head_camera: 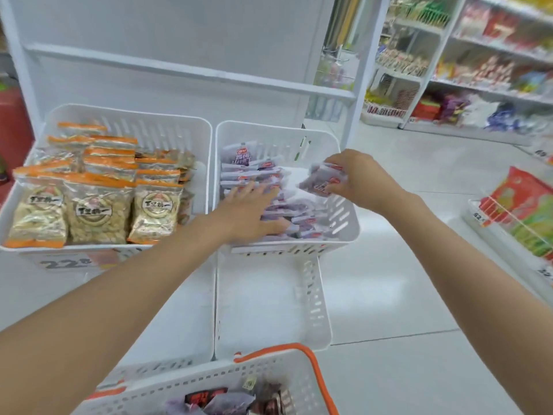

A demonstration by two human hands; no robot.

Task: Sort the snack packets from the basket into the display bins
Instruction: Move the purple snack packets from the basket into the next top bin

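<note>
Several dark and purple snack packets (223,398) remained in the white slotted basket with the orange handle (299,381) nearest the camera, so sorting looked unfinished. Beyond an empty white bin (314,298), the left hand (254,211) lay flat and released on purple packets (302,217) in the right display bin (347,217); the right hand (356,175) grasped a purple bundle (321,182) above it. Orange-topped peanut bags (95,205) filled the neighbouring bin (167,133)

price tag (67,262) | tiled floor (404,295) | stocked background shelves (490,70) | wire rack (514,223)
</note>
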